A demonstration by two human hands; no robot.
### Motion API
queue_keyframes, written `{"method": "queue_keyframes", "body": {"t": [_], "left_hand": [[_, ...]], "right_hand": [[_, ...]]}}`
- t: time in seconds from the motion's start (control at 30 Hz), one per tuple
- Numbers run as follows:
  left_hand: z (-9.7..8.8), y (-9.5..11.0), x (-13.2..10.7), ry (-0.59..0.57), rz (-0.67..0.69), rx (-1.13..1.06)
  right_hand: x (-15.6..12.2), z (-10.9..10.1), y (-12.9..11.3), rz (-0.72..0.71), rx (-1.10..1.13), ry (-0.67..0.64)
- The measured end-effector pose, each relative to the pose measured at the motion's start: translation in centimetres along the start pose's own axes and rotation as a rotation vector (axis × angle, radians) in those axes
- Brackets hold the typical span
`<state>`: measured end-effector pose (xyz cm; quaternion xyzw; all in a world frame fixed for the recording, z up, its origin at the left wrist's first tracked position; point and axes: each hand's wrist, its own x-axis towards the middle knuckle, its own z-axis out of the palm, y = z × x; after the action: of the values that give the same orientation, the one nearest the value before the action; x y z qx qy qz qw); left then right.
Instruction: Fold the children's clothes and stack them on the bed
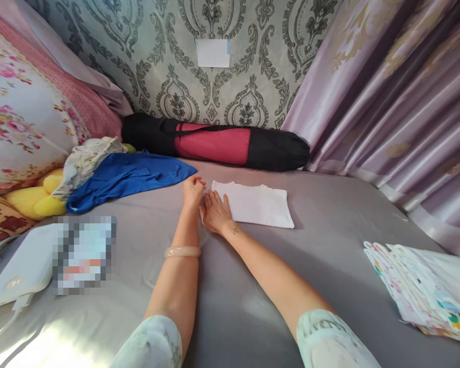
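A folded white cloth (258, 204) lies flat on the grey bed sheet (322, 245). My right hand (214, 212) lies flat, fingers stretched out, on the cloth's left edge. My left hand (193, 190) is just to its left, fingers curled in a pinch at the cloth's upper left corner; what it pinches is too small to make out. A pale bangle (182, 251) sits on my left wrist.
A blue garment (126, 176) and a floral cloth (84, 163) lie at the left by a yellow plush toy (38, 197). A black-and-red rolled mat bag (218, 142) lies along the wall. Folded patterned clothes (425, 291) are stacked at the right. A white pad (21, 271) is at the left.
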<state>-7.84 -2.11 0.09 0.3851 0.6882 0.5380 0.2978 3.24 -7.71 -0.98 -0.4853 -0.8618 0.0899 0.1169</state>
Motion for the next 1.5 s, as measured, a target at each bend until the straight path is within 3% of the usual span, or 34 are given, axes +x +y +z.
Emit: {"method": "queue_keyframes", "body": {"t": [0.27,0.53,0.7,1.13,1.33,1.5], "left_hand": [[0.9,-0.2,0.1,-0.035,0.074,0.000],[3.3,0.8,-1.7,-0.172,0.230,0.164],[4.5,1.0,-3.0,-0.252,0.277,0.315],[4.6,1.1,-3.4,-0.262,0.280,0.424],[4.6,1.1,-3.5,-0.291,0.266,0.466],[4.6,1.3,-3.7,-0.298,0.268,0.520]], "right_hand": [[-0.3,-1.7,1.0,0.014,0.123,-0.050],[-2.2,-3.6,6.6,0.126,-0.028,0.073],[-2.9,-3.0,8.4,0.148,-0.045,0.025],[-3.1,-2.7,8.6,0.154,-0.004,0.040],[-3.3,-3.9,11.1,0.250,-0.045,0.139],[-3.5,-3.6,12.8,0.297,-0.067,0.127]]}}
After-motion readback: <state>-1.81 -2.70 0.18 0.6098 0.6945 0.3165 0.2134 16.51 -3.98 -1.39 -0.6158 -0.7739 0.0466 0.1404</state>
